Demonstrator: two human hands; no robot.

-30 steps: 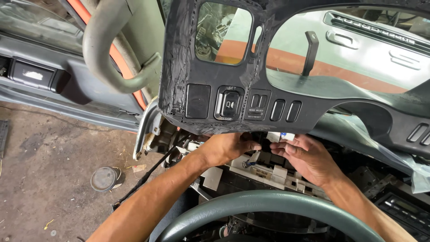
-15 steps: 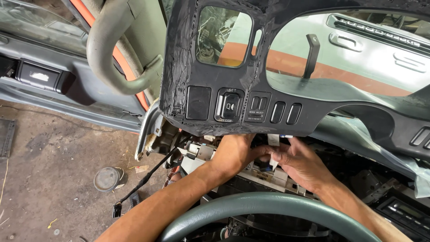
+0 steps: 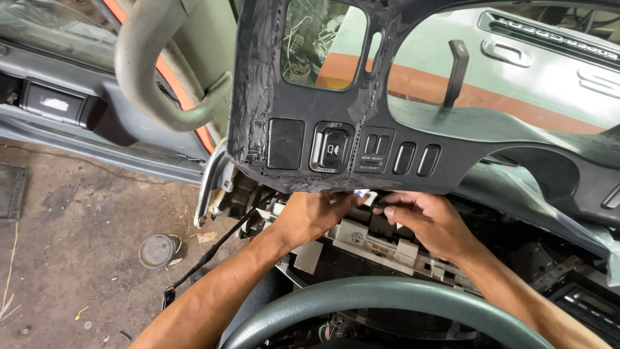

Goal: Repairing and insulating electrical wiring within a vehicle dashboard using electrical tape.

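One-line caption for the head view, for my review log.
Both hands, left hand and right hand, work at connectors beneath a loosened black dashboard panel, above the steering wheel.

A small white connector (image 3: 363, 194) sits pinched between the fingertips of both hands, tucked just under the lower edge of the black dashboard panel (image 3: 336, 155), which hangs tilted at 12 o'clock from it. At 6 o'clock from the connector lies the pale grey instrument cluster housing (image 3: 361, 242), lying flat and exposed above the steering wheel.
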